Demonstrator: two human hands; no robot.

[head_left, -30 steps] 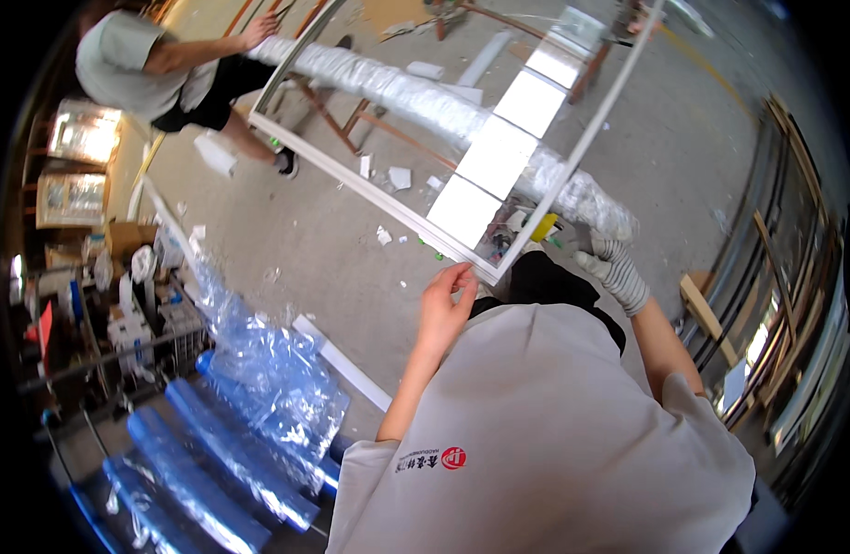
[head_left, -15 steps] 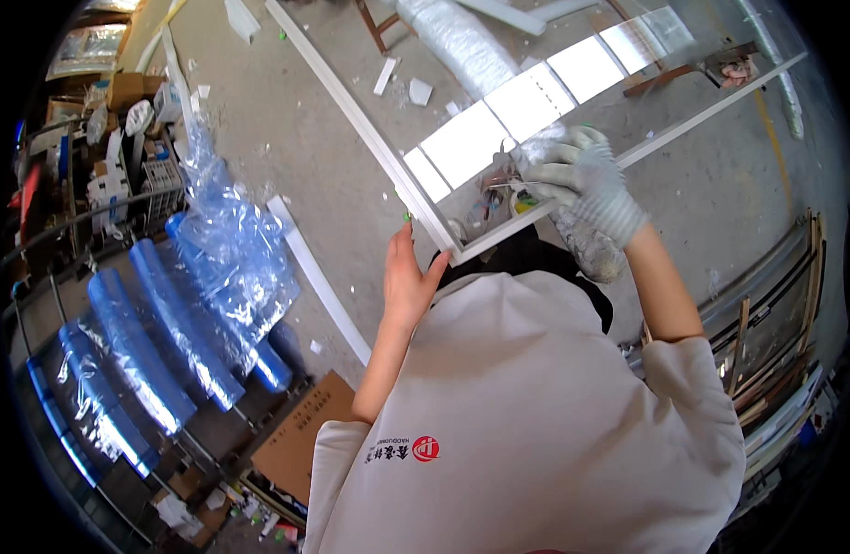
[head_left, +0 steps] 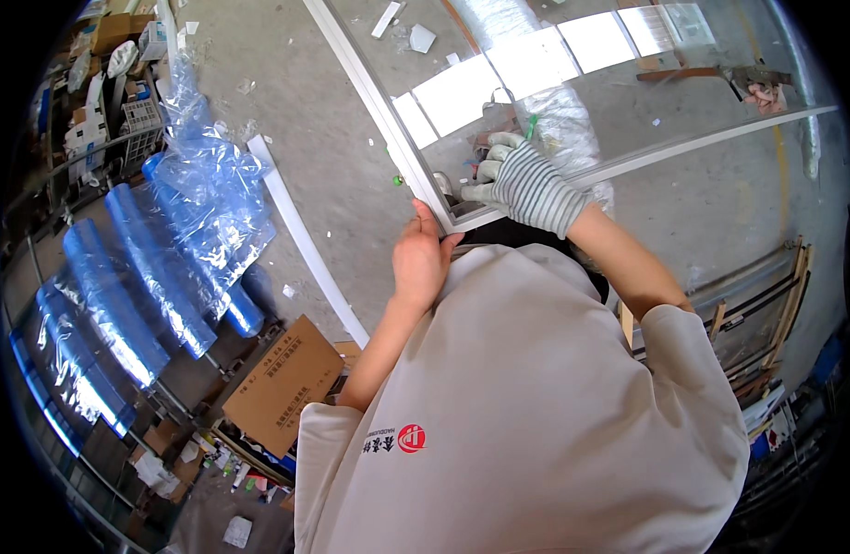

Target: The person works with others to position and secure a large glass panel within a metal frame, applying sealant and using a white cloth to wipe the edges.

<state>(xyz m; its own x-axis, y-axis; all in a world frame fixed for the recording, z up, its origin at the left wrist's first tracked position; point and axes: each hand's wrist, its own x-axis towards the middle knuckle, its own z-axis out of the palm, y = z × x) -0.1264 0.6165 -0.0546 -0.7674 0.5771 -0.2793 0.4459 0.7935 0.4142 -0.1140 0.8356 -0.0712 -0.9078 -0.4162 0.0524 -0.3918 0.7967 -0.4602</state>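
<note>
A large glass panel with a white frame (head_left: 377,103) extends away in front of me. My left hand (head_left: 421,257), bare, is at its near-left corner, with the thumb on the near side and the fingers on the left side, holding the corner. Above the near frame bar is my right hand (head_left: 533,185), in a striped grey glove. Its fingers are bent but apart, reaching left over the glass close to the corner. A small green item (head_left: 532,126) shows just beyond those fingers; whether it touches the hand is unclear.
Rolls of blue film (head_left: 120,286) hang on a rack at left, with loose clear film (head_left: 212,203) over them. A cardboard box (head_left: 284,383) stands below a long white strip (head_left: 305,245). Frame lengths (head_left: 766,323) lie at right. Wrapped material (head_left: 563,129) shows through the glass.
My right hand has moved left and nearer to the corner, its fingers now lower over the glass. The view has shifted, and my left hand remains at the frame's corner.
</note>
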